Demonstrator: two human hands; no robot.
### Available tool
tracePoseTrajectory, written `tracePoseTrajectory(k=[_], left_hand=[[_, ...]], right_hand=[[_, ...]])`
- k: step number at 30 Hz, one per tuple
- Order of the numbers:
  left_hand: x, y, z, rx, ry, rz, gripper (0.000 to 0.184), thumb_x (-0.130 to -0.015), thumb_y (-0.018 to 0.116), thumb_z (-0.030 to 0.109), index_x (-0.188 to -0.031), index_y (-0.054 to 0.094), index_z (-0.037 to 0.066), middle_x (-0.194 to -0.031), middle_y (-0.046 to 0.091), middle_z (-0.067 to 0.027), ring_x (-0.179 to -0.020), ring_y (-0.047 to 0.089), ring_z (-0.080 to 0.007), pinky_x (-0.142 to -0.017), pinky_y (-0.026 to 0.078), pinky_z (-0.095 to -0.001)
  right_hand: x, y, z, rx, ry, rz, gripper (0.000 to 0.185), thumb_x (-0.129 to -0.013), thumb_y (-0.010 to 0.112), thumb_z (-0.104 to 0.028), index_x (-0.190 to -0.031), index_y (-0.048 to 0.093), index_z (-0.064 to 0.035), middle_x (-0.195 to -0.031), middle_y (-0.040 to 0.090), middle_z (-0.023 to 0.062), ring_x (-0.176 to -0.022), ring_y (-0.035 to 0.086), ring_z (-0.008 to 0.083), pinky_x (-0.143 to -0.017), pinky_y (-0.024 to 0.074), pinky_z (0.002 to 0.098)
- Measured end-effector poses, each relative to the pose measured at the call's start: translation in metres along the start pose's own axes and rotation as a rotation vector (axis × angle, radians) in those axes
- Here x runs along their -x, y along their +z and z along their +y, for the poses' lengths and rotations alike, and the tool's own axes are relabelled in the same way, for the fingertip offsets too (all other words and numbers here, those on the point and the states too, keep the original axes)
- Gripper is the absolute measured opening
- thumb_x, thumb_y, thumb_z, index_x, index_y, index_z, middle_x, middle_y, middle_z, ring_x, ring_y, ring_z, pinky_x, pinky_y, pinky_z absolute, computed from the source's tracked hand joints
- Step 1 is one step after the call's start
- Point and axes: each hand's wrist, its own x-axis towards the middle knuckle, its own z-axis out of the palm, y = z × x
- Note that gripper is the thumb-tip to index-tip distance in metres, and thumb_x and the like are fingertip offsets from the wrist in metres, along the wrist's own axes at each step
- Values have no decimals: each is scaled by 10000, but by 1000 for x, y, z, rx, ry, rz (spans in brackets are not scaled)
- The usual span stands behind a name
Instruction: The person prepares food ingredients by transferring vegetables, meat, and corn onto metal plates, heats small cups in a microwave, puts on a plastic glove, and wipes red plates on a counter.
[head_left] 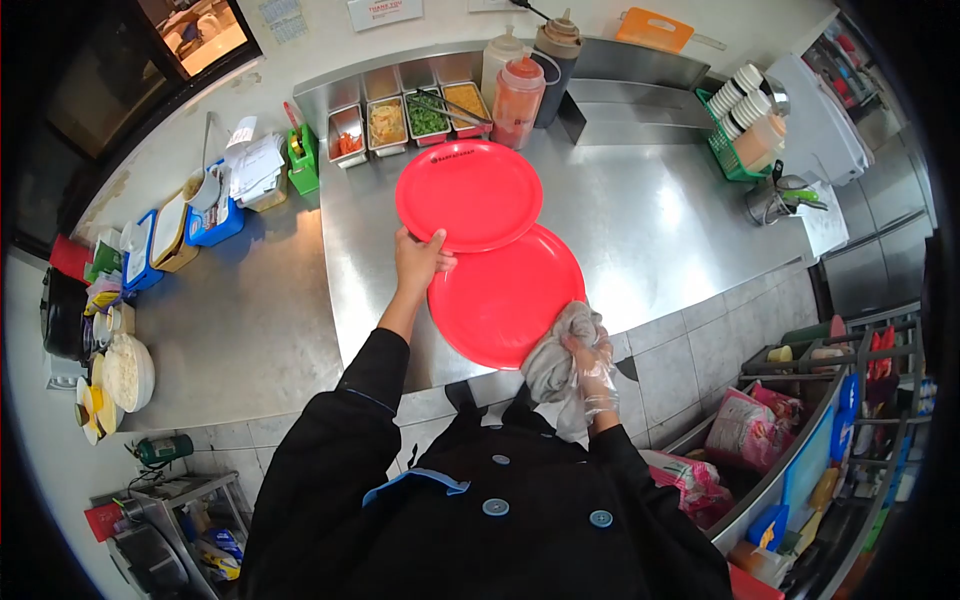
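Observation:
Two red oval plates are in front of me on the steel counter. My left hand (420, 262) pinches the near rim of the upper red plate (470, 195), thumb on top, fingers partly hidden. That plate overlaps the far edge of the lower red plate (505, 300), whose near rim reaches the counter's front edge. In a clear plastic glove, my right hand (592, 368) is closed on a crumpled grey cloth (553, 362). The cloth lies against the lower plate's right near rim.
Behind the plates stand metal trays of toppings (428, 118), with tongs across them, and sauce bottles (519, 100). A green basket of cups (740, 130) sits at right. Blue tubs (214, 222) and a bowl of white food (128, 372) line the left side. A stocked drawer (750, 440) is at lower right.

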Motion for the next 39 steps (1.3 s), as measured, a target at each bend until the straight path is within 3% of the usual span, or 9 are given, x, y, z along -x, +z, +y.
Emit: tracePoseTrajectory(k=[8,13,16,18,21,23,27,31,39], left_hand=[[20,-7,9,-449,137,117,657,-812,659,315,-1227,316,-62,-593,563,-72,-422,512,-115,-385,415,-242],[127,3,44,-428,-113,-563,346,-867,568,316,-1113,511,79,-622,573,-31,-438,507,-82,-382,350,-199],[199,26,-7,-464,-375,-1013,220,-879,539,269,-1004,589,96,-678,596,-36,-517,569,-87,-428,397,-191],[226,39,-72,-572,-531,-1021,200,-876,546,244,-1010,579,99,-711,595,-37,-529,580,-100,-463,434,-206],[232,52,-159,-397,-583,-606,174,-864,560,198,-1005,577,97,-764,596,-33,-591,597,-111,-503,473,-249],[215,69,-189,-270,-472,-450,172,-858,562,177,-1008,575,94,-780,594,-34,-620,599,-114,-509,480,-269],[141,110,-209,9,-217,1,148,-841,551,112,-986,565,85,-821,584,-36,-676,592,-145,-526,491,-311],[91,120,-248,-9,-288,31,172,-843,546,110,-1012,549,81,-858,574,-42,-717,583,-152,-561,489,-317],[83,114,-265,-2,-290,75,221,-847,536,106,-1065,516,71,-932,553,-55,-798,565,-168,-631,484,-327]], right_hand=[[35,-21,8,83,11,122,667,-717,710,-216,-1255,398,24,-1093,522,160,-980,511,213,-838,429,333],[53,-120,28,47,-242,163,528,-783,675,-170,-1225,437,-7,-989,562,93,-872,527,150,-769,449,279],[80,-180,57,-44,-160,213,386,-826,639,-174,-1148,480,-31,-938,563,71,-813,528,135,-699,458,267],[102,-217,84,-37,-29,249,359,-857,603,-229,-1132,497,-23,-900,578,66,-761,534,134,-657,460,273],[136,-250,99,443,-14,209,364,-901,516,-343,-1024,580,-6,-822,627,78,-629,536,142,-572,448,274],[166,-241,65,249,425,101,448,-894,498,-408,-1015,600,12,-870,632,170,-710,601,227,-660,493,315],[174,-258,135,-181,364,17,426,-895,517,-376,-962,603,36,-844,649,136,-721,578,170,-676,463,304],[173,-278,208,208,176,295,416,-880,572,-290,-1115,504,46,-1093,568,179,-954,560,179,-782,456,267],[189,-288,189,142,48,221,269,-869,560,-91,-1085,502,59,-1011,579,100,-866,559,149,-759,451,223]])
